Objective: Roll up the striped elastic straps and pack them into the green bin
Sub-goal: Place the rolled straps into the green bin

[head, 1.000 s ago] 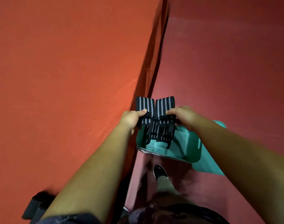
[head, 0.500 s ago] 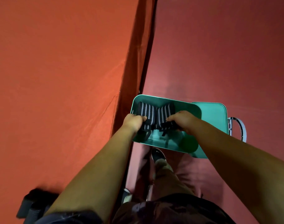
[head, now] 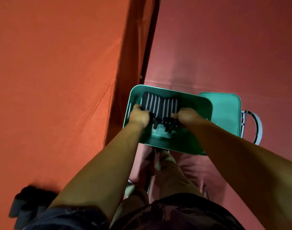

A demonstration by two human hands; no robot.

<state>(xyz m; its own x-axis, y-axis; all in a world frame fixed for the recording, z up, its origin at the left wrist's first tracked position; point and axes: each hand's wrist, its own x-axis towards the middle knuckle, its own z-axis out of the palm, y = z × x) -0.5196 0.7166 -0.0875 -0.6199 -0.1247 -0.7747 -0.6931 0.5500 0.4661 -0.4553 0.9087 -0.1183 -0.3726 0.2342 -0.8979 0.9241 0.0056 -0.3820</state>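
Observation:
Two rolled black-and-grey striped straps [head: 160, 104] sit side by side inside the green bin [head: 200, 103], which stands on the floor beside the table's edge. My left hand [head: 139, 116] grips the left roll and my right hand [head: 186, 116] grips the right roll, both hands down inside the bin. Black strap ends [head: 165, 124] hang below the rolls between my hands.
The orange table [head: 50, 80] fills the left side, with dark rolled straps [head: 27, 206] at its near left corner. The bin's green lid [head: 223, 112] lies on the red floor to the right, a metal handle [head: 256, 127] beside it. My legs and shoes show below the bin.
Both hands carried the two rolls from the table's edge down into the green bin. The view has tilted down, so the bin and lid show in full.

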